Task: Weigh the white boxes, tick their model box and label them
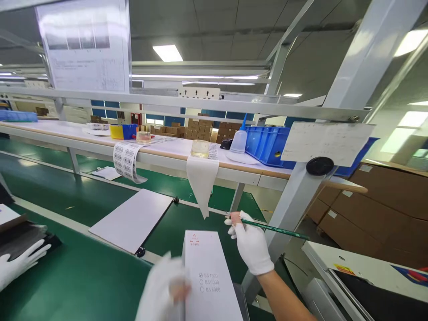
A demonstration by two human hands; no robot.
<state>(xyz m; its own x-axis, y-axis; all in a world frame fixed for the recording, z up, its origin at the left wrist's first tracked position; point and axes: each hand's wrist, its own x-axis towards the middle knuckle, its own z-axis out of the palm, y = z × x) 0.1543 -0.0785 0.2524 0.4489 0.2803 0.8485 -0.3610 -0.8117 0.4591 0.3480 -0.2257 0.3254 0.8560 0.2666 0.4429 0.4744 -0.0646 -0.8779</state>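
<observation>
A tall white box (207, 267) with printed options stands in front of me; the BS 4500 circle carries a tick. My left hand (163, 285), in a white glove with bare fingertips, is at the box's left side. Motion blurs its fingers, and I cannot tell whether it touches the box. To the right of the box, my right hand (250, 243) is closed around a thin green pencil-like stick (277, 229). The stick's long end points right, and a short tip shows past the fingers. That hand is gloved too, apart from the box.
A co-worker's gloved hand (23, 263) rests by a dark item at the left. A white board (133, 218) lies on the green belt. Label strips (126, 159) hang from the shelf, which holds a squeeze bottle (238, 141) and blue bin (267, 145). A metal post (284, 214) rises at right.
</observation>
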